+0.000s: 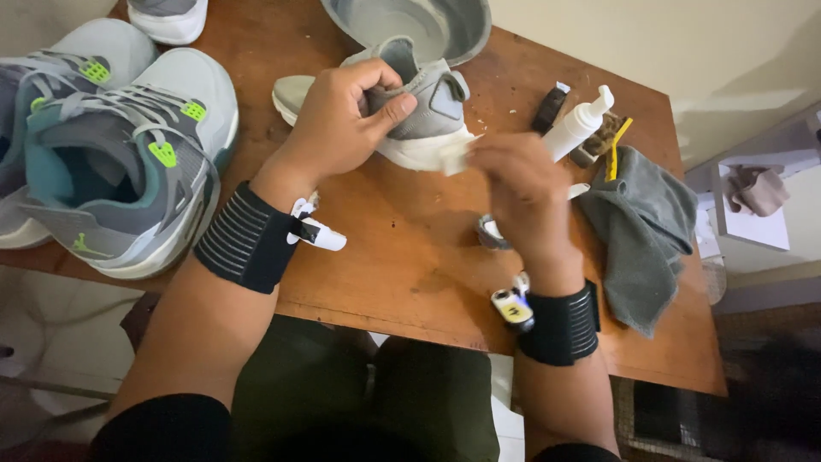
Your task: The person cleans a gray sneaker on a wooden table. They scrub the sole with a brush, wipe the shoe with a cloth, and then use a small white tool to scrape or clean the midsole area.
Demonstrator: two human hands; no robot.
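- Now we see the left hand (342,120) clamped on the grey shoe (419,111) near the desk's (410,248) far edge.
- Our right hand (517,192) pinches a white wipe (457,156) at its heel.

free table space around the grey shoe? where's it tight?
Bare wood lies on the table near edge, between the left hand and right hand, below the grey shoe. Crowded: left side with the grey-and-green sneakers; right side with pump bottle, brush and grey cloth; basin behind the shoe.
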